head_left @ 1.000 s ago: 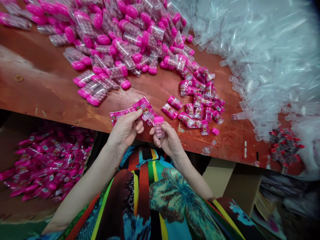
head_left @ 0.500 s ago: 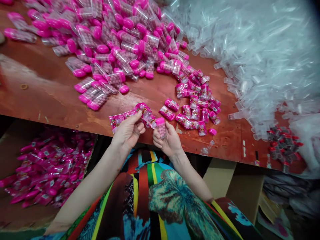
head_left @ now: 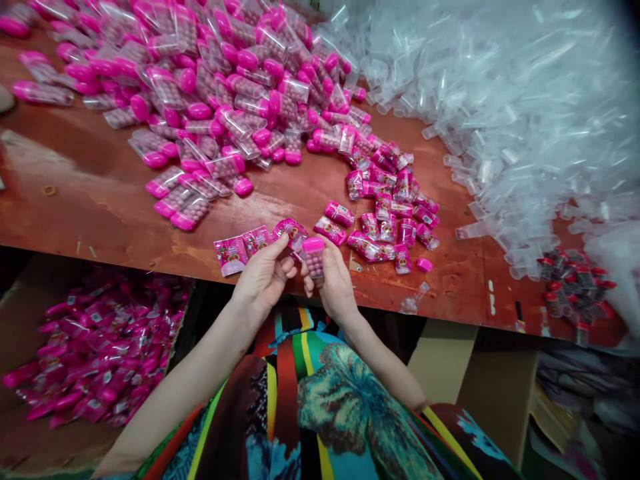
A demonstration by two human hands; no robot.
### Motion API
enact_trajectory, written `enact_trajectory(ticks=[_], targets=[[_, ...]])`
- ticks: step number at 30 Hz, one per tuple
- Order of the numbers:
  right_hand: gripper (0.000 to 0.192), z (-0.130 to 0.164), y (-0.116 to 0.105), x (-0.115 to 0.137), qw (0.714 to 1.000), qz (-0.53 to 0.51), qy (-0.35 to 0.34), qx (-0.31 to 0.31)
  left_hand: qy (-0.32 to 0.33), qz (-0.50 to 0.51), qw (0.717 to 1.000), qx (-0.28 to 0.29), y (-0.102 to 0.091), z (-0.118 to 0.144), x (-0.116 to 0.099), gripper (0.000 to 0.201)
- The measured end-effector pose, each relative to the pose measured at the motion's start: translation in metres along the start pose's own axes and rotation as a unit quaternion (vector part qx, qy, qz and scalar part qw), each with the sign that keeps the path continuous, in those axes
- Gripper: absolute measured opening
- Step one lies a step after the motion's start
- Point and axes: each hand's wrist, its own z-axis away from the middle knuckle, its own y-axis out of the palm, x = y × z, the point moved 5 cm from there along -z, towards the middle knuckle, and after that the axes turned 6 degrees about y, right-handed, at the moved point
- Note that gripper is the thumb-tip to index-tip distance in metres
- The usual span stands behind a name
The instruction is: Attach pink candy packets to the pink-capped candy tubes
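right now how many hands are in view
2: the left hand pinching a pink wrapper strip, the right hand holding a pink-capped candy tube, both at the table edge.

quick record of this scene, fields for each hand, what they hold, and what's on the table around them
left hand: left hand pinches a strip of pink sachets that trails left across the table edge
right hand: right hand grips a pink-capped tube of candy balls, cap up
table: red-brown table
back left: pile of filled pink-capped tubes
middle: loose pink sachets
right: heap of empty clear tubes
below left: box of wrapped pink packs
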Motion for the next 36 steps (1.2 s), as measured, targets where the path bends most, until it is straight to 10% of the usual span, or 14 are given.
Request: enact_trajectory(ticks=[12,19,28,36], targets=[[0.042,0.001,-0.001,0.001,0.99,0.118,-0.073,-0.035,-0.004,-0.073,0.995,0.073,0.008,0.003,0.003,0.032],[0.041,0.004,-0.003,0.016,0.927,0.324,-0.185,-0.04,-0.032,-0.079,0.99,0.111,0.005,0.004,0.014,0.036],[0.051,-0.006,0.003,0.001,0.993,0.09,-0.003,0.073,0.006,-0.095,0.989,0.109,0.007,0.001,0.002,0.035],[0.053,0.0,-0.001,0.006,0.953,0.264,-0.146,0.015,-0.019,-0.073,0.993,0.085,0.005,-0.002,0.004,0.031]])
